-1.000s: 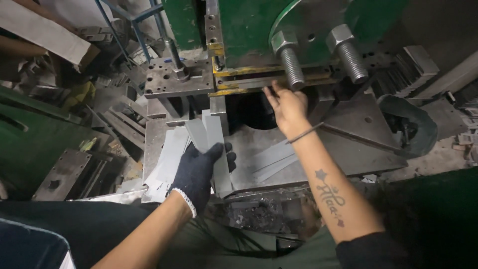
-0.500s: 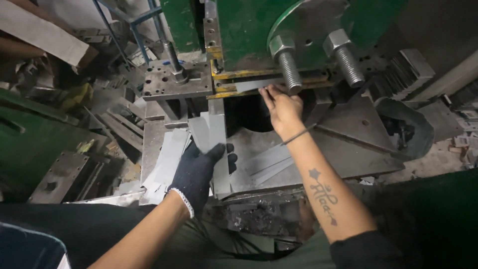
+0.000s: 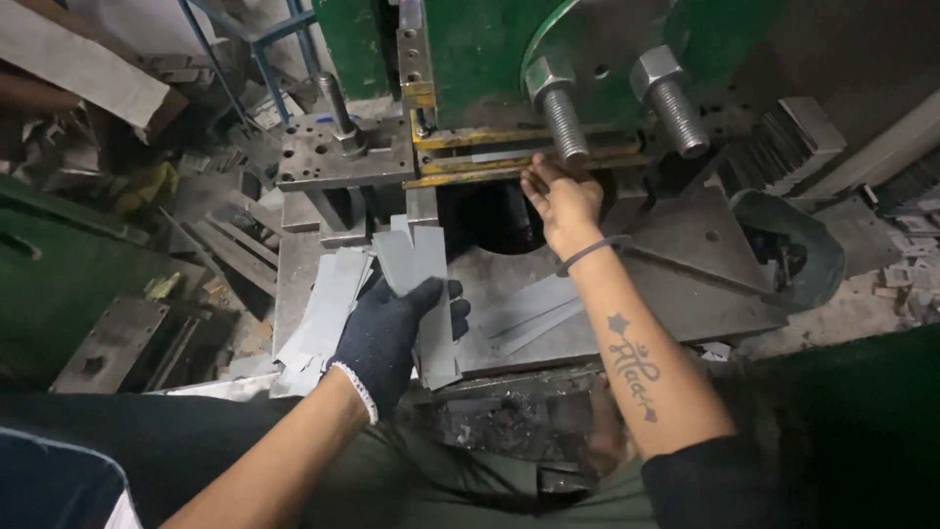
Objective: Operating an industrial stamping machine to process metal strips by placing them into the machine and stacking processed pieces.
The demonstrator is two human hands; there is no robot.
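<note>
Dark glove (image 3: 387,338); grey strips (image 3: 416,284); green press (image 3: 480,49)

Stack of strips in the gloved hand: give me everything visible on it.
The stack of strips is a fan of flat, thin grey rectangular blanks, sheet metal by the look, matte and plain. The left hand, in a dark knit glove, grips the lower end, thumb across the front; the upper ends splay upward toward the press opening. It is held over the grey machine table, beside a loose pile of similar strips. Exact count cannot be told.
</note>
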